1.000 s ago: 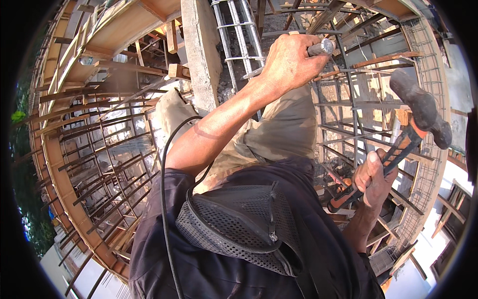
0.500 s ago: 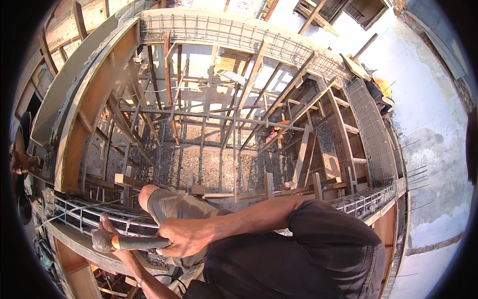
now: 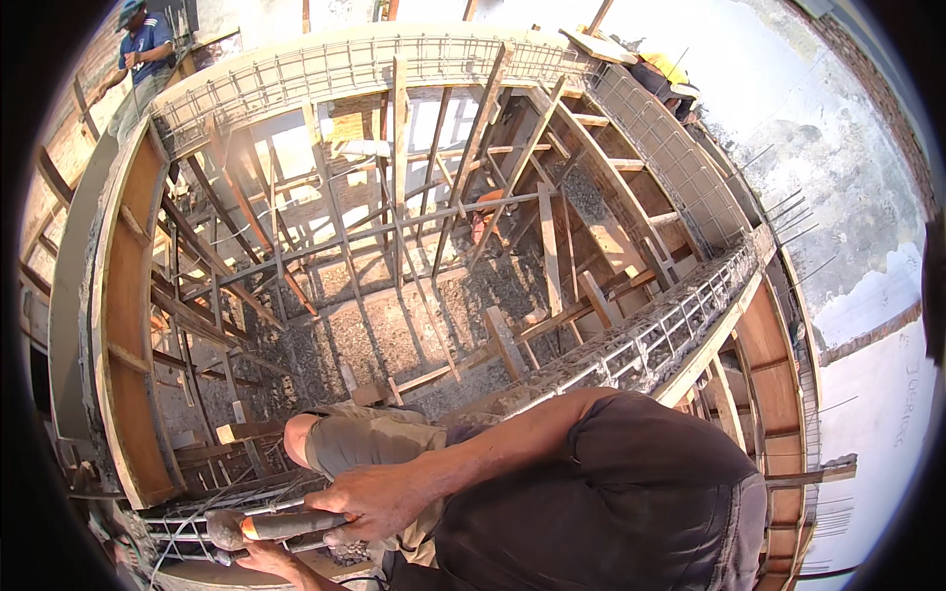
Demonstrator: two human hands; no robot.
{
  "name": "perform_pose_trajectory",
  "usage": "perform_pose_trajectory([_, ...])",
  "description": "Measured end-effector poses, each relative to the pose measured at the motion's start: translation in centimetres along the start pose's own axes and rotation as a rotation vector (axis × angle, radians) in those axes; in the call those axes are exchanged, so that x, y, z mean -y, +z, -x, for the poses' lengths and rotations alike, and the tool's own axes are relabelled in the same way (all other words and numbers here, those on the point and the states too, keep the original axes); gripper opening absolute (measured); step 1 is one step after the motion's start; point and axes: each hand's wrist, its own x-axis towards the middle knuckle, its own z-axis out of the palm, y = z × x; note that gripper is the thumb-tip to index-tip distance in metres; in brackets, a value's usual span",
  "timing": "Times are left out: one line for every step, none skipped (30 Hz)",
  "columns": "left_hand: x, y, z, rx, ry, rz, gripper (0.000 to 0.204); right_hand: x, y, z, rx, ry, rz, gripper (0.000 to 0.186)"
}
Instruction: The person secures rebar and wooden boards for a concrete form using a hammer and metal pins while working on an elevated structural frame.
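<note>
A hammer (image 3: 288, 525) with a dark handle, an orange band and a grey head is gripped in my right hand (image 3: 379, 499). It lies almost level, its head pointing left. Just below the hammer head is my left hand (image 3: 268, 559). Its fingers look closed, with a small dark end showing past them, but what they hold is hidden. Both hands are above the steel reinforcement bars (image 3: 182, 532) of a beam form at the lower left. My bent knee (image 3: 299, 436) is beside this beam.
Deep wooden formwork (image 3: 128, 384) stands at the left. Timber props (image 3: 399, 177) cross the pit ahead, where a partly hidden person in orange (image 3: 483, 202) is low down. A rebar cage (image 3: 680, 330) runs right. Other people are at upper left (image 3: 148, 49) and upper right (image 3: 670, 79).
The view has swung, bringing the person in blue into sight at upper left. The hammer and both hands sit lower in the picture. My left hand's fingers, earlier beside the hammer head, are now below it.
</note>
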Motion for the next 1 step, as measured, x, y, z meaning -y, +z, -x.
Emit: perform_pose_trajectory([0.16,-1.46,0.28,-0.02,-0.003,-0.027,0.046,-0.32,-0.31,0.16,0.013,0.025,0.012,0.031])
